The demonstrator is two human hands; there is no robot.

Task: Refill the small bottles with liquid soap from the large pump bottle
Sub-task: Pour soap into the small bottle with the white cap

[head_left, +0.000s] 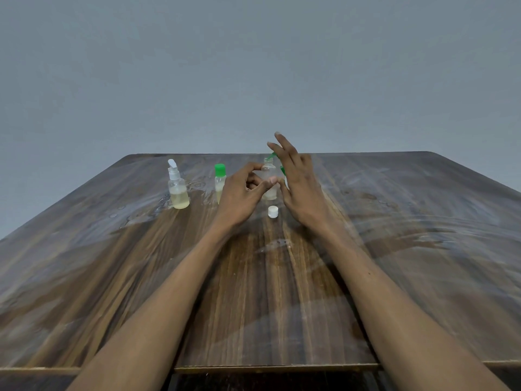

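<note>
A: What takes up most of the view?

B: The wooden table (282, 292), streaked with wet patches. Both bare forearms reach across it, and everything else sits near the fingers at the far end.

A: And the hands?

B: The left hand (239, 198) has its fingers curled round an uncapped clear bottle (269, 179), thumb and forefinger closing on its body. The bottle stands upright on the table with pale liquid in its lower part. The right hand (300, 187) is just beside the bottle on the other side, fingers straight and spread, pointing up. Something green (282, 170) shows behind those fingers, and a thin green piece (273, 155) shows at the bottle's mouth. I cannot tell whether that hand grips either.

A: Where is the pump bottle?

B: The pump bottle (177, 190) stands well left of the left fingers, partly filled with yellowish liquid. Between it and the left knuckles stands a green-capped bottle (220, 180), partly hidden by them.

A: Anything smaller?

B: A white cap (273, 211) lies on the table between the two wrists, just below the held bottle.
</note>
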